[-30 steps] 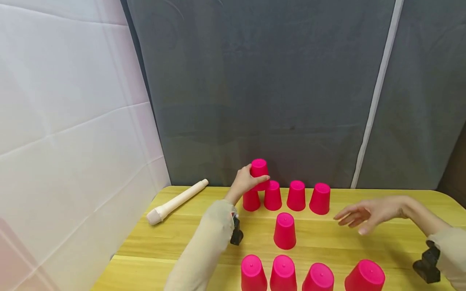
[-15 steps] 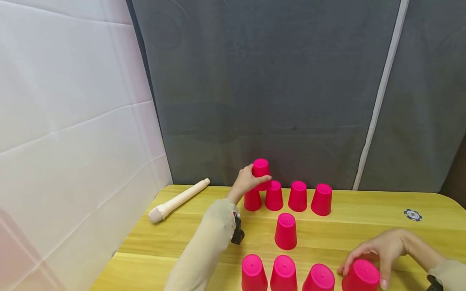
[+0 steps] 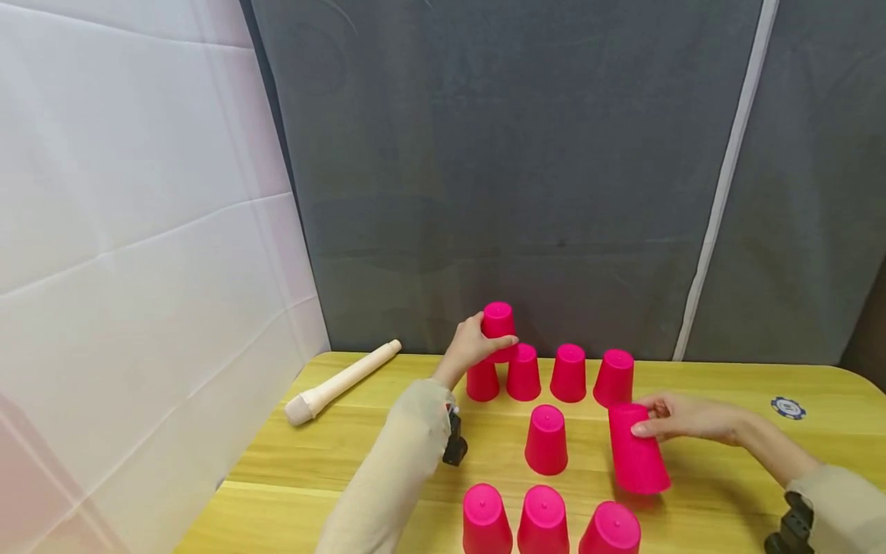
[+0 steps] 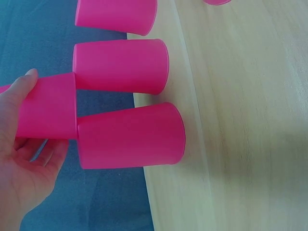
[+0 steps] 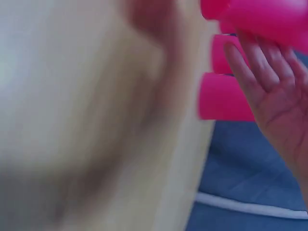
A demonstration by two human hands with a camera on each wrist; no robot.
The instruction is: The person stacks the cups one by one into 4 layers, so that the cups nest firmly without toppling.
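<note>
Your left hand is curled round the raised pink cup, which sits upside down across the tops of the two leftmost cups of the back row; in the left wrist view that raised cup bridges the two beneath it, thumb on one side and fingers on the other; your right hand pinches the carried pink cup near its closed top, thumb and fingertips on opposite sides, and it hangs mouth-down and tilted, seemingly just clear of the yellow wooden table, just in front of the rightmost back-row cup; the right wrist view is too blurred to add much beyond fingers against pink plastic; a single cup stands alone in the middle, and three more wait along the near edge; these cups look like light, thin, smooth plastic, so they should lift with almost no effort but slip or tip readily; grasp the tapered wall near the closed end, lightly, since a hard squeeze may flex the wall; a wooden rolling pin lies off to the left and a poker chip to the right.
</note>
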